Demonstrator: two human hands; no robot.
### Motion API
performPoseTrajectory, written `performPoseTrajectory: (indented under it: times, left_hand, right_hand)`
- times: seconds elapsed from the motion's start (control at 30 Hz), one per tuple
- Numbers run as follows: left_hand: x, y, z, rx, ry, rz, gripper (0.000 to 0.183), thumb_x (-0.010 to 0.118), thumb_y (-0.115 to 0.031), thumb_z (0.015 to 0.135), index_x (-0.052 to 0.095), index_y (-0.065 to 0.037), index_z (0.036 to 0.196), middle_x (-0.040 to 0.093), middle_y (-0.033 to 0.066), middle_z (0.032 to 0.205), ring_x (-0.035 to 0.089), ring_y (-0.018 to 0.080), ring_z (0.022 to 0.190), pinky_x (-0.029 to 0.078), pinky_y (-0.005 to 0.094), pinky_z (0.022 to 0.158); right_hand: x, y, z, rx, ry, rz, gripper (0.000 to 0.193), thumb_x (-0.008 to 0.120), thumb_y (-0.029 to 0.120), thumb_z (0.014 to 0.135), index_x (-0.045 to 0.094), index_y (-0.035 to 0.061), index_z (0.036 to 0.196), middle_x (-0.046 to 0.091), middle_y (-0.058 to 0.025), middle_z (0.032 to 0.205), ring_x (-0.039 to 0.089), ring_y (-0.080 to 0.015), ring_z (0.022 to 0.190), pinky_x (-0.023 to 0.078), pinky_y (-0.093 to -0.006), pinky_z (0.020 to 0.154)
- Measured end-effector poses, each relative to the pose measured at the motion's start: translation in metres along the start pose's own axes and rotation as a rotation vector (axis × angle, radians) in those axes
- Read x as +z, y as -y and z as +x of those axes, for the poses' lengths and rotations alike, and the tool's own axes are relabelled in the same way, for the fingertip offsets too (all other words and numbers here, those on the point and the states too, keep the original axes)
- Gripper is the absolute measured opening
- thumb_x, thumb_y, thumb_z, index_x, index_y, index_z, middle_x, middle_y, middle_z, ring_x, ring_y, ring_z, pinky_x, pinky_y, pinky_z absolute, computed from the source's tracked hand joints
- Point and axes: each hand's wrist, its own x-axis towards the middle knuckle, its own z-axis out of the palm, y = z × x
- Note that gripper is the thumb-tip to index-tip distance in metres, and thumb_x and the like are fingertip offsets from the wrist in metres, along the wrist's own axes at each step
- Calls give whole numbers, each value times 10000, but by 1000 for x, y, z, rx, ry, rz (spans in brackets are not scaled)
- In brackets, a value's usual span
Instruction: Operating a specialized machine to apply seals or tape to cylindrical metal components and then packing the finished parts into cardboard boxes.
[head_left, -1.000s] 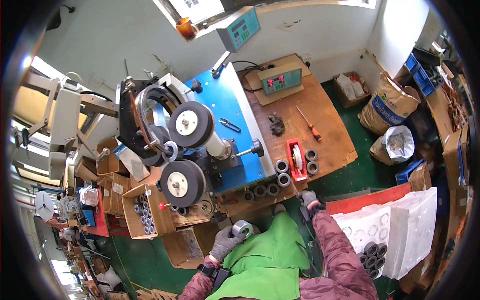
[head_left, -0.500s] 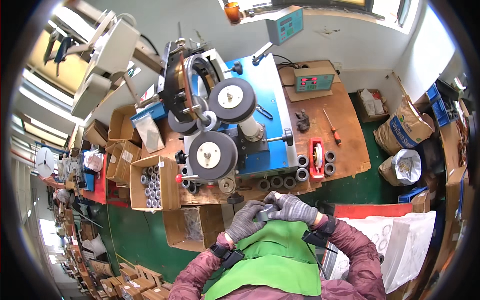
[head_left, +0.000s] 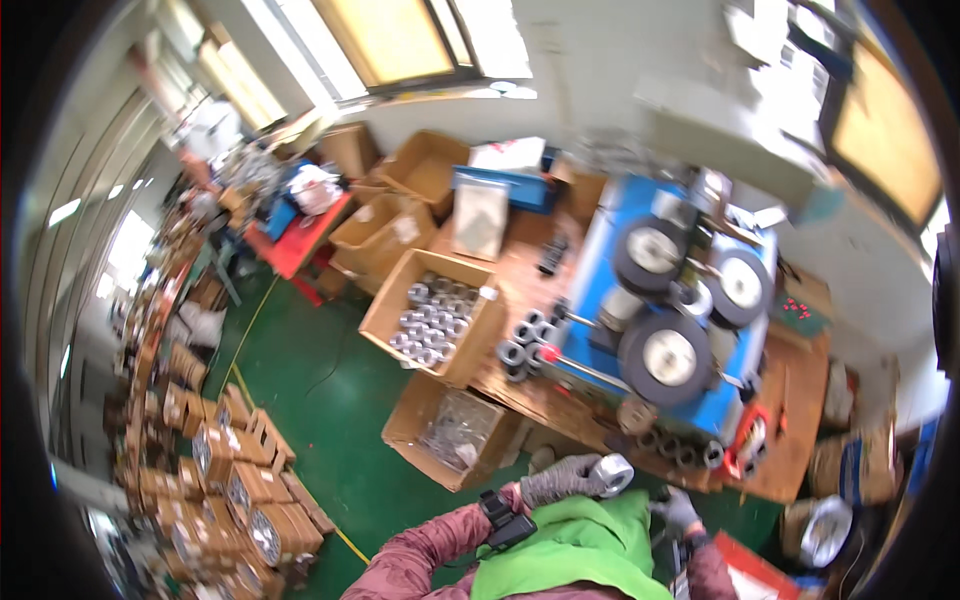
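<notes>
My left hand, in a grey glove, is closed on a shiny metal ring in front of the green apron. The ring's round opening faces up toward me. Apart from the ring, my right hand, gloved too, hovers at the apron's right edge. Its fingers look slightly spread, with nothing visible in them, though the picture is a little blurred. Beyond my hands, on the bench, stands a blue machine with dark wheels. Several similar rings sit along its front edge.
Left of the machine, a cardboard box holds rows of metal rings. Below it is another box with clear plastic inside. More dark rings stand by the red-knobbed lever. A red fixture is at the right.
The view has swung left. My right hand has let go of the ring and moved away to the right; the left hand keeps hold of the ring.
</notes>
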Motion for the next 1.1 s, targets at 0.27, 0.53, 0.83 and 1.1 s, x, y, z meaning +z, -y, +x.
performPoseTrajectory:
  times: [0.27,0.53,0.83,1.1]
  left_hand:
    - [-187,24,-49,418,-433,-58,336,653,-153,811,564,-61,1121,612,26,986,595,138,886,495,295,781]
    - [-405,34,-68,-126,-986,710,447,710,-255,768,572,-5,1112,635,90,999,609,182,926,502,317,802]
    - [-485,63,-45,-383,-1104,858,374,689,-243,785,584,-18,1063,632,91,972,613,214,899,500,358,808]
    - [-484,26,-10,197,-919,14,310,671,-233,800,594,-30,1020,630,91,948,616,242,875,498,395,814]
  right_hand:
    - [40,-150,-55,380,-36,160,235,630,243,850,659,22,925,643,-61,840,583,-168,748,473,-301,671]
    - [86,-108,-82,452,-90,290,194,612,229,854,667,44,861,618,-74,739,552,-170,612,464,-310,580]
    - [100,-76,-105,601,-98,85,256,629,270,828,655,26,901,638,-105,786,586,-196,687,480,-320,645]
    - [73,-93,-183,530,-279,-183,314,639,300,793,636,13,920,653,-145,841,613,-232,728,496,-348,677]
